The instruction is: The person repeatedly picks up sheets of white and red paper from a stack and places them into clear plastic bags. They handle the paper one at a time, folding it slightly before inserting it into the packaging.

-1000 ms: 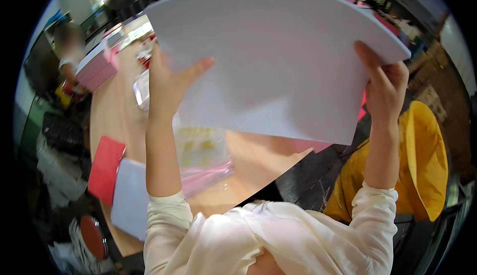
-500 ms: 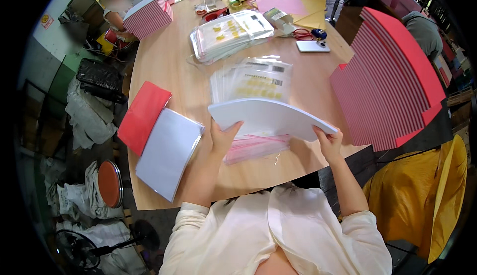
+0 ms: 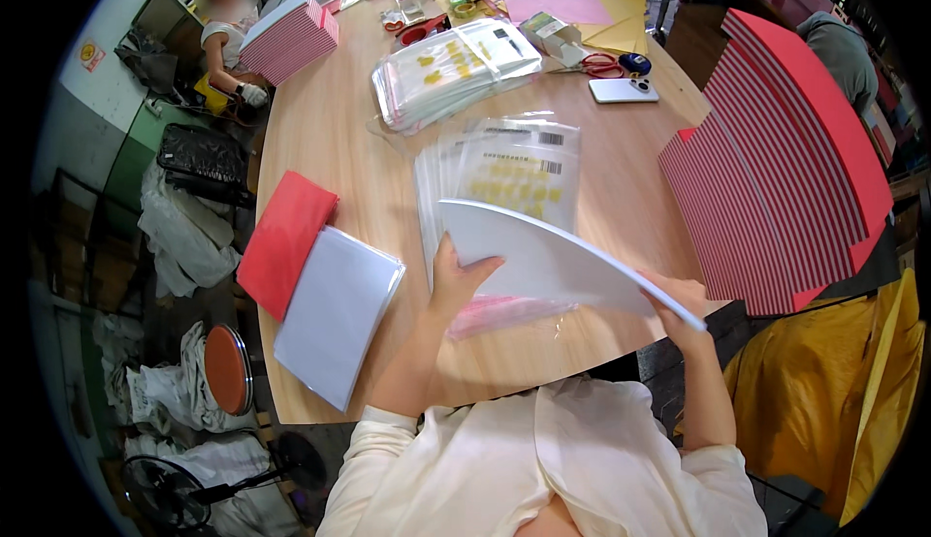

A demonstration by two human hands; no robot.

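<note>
A white stack of paper or thin pad is held up over the table, slanting down toward the right. My left hand closes on its left end, thumb on the near face. At its right end, my right hand grips the edge, with part of the fingers behind the sheet. Under and behind it lies a fanned pile of clear plastic bags with yellow print and pink-edged openings. Left of my left forearm is a plastic-wrapped white pack, lying against a red pack.
Tall red-and-white layered stacks stand at the right edge. Another bag pile, red scissors and a white phone lie farther back. Another person's gloved hand is near a striped stack at far left.
The white pad has tilted, its right end now lower and nearer me. My right hand has shifted right and down along with it. The whole view has shifted slightly.
</note>
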